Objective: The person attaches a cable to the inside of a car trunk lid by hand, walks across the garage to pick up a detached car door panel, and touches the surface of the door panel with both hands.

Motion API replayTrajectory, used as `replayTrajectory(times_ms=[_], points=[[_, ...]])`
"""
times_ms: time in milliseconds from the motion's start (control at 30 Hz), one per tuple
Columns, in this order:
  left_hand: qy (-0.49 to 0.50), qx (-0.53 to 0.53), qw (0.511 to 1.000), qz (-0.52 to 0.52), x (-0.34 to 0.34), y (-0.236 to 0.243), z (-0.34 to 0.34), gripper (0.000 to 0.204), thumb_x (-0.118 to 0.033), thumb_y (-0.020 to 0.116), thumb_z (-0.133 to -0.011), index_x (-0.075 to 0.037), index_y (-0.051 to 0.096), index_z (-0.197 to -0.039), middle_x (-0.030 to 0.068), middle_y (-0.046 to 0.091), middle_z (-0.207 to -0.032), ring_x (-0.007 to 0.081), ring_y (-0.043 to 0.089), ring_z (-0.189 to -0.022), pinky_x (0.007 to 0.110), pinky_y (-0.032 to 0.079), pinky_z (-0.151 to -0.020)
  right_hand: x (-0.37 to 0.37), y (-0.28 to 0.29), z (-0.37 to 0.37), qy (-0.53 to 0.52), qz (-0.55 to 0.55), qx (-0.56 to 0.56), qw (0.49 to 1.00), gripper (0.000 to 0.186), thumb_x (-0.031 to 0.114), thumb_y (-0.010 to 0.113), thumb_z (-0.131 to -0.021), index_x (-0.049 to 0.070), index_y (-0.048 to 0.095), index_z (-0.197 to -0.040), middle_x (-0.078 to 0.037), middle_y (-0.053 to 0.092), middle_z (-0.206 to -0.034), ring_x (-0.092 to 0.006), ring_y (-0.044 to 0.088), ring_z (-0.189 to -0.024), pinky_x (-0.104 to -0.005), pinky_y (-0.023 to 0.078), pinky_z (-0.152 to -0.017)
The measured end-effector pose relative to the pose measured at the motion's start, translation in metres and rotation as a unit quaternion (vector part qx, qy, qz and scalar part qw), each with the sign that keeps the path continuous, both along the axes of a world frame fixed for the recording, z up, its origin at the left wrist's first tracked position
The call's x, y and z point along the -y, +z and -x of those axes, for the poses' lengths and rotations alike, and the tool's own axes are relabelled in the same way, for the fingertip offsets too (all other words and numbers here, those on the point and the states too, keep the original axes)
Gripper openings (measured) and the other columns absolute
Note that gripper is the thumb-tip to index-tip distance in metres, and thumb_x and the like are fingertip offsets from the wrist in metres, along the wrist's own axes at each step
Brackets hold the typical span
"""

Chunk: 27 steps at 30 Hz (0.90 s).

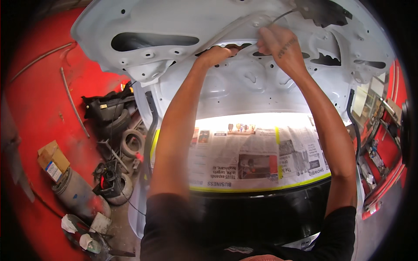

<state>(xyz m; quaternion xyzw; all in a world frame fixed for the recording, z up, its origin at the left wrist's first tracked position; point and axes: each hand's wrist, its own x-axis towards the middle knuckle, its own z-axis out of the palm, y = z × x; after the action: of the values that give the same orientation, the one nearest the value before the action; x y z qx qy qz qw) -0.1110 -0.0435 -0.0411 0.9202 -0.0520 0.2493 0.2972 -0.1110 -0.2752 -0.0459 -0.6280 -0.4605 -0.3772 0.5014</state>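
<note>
A raised white car boot lid (244,82) fills the top of the view, its inner side with several cut-out holes facing me. Both my arms reach up to it. My left hand (216,55) is pushed partly into a long opening near the lid's middle, so its fingers are hidden. My right hand (278,45) is just right of it, fingers pinched on a thin grey cable (281,17) that runs up to a dark latch part (322,11) at the lid's top edge.
Below the lid, newspaper sheets (257,156) held by yellow tape cover the rear window. A red wall (39,100) stands at left with old tyres (130,143), a cardboard box (52,158) on a grey cylinder and scrap at its foot.
</note>
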Motion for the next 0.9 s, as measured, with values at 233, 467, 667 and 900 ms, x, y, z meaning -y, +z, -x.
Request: replayTrajectory(times_ms=[233,467,667,900], points=[[0.06,0.034,0.997,-0.023,-0.012,-0.003,-0.013,0.055,-0.058,0.059,-0.088,-0.018,0.073,-0.124,0.0096,0.073,-0.119,0.0262,0.063,-0.108,0.038,0.045,-0.092,0.001,0.003,0.004,0.026,-0.012,-0.045,0.999,0.037,0.026,0.055,-0.105,-0.007,0.067,-0.091,-0.013,0.072,-0.078,-0.0181,0.072,-0.067,-0.03,0.058,-0.063],[-0.076,-0.008,0.997,0.001,-0.021,0.0,-0.016,0.065,-0.061,0.059,-0.091,-0.018,0.066,-0.139,0.0098,0.061,-0.143,0.0243,0.049,-0.135,0.039,0.033,-0.113,0.007,0.014,-0.013,-0.07,0.072,0.084,0.991,0.037,0.024,0.058,-0.104,-0.006,0.066,-0.086,-0.011,0.069,-0.067,-0.0173,0.068,-0.059,-0.0318,0.056,-0.059],[-0.048,-0.008,0.999,0.022,-0.024,-0.001,-0.018,0.059,-0.056,0.063,-0.093,-0.013,0.07,-0.134,0.0098,0.065,-0.138,0.0244,0.053,-0.129,0.037,0.035,-0.11,-0.003,0.01,0.007,-0.007,-0.008,-0.047,0.999,0.036,0.021,0.057,-0.104,-0.008,0.065,-0.083,-0.011,0.068,-0.065,-0.0167,0.067,-0.057,-0.0316,0.056,-0.057],[-0.084,0.009,0.996,0.035,-0.034,-0.003,-0.015,0.056,-0.055,0.063,-0.094,-0.014,0.071,-0.131,0.0086,0.068,-0.131,0.021,0.055,-0.124,0.034,0.036,-0.107,0.0,0.007,0.006,0.135,-0.029,-0.117,0.984,0.037,0.02,0.057,-0.104,-0.008,0.065,-0.081,-0.013,0.07,-0.071,-0.0159,0.069,-0.062,-0.0308,0.058,-0.058]])
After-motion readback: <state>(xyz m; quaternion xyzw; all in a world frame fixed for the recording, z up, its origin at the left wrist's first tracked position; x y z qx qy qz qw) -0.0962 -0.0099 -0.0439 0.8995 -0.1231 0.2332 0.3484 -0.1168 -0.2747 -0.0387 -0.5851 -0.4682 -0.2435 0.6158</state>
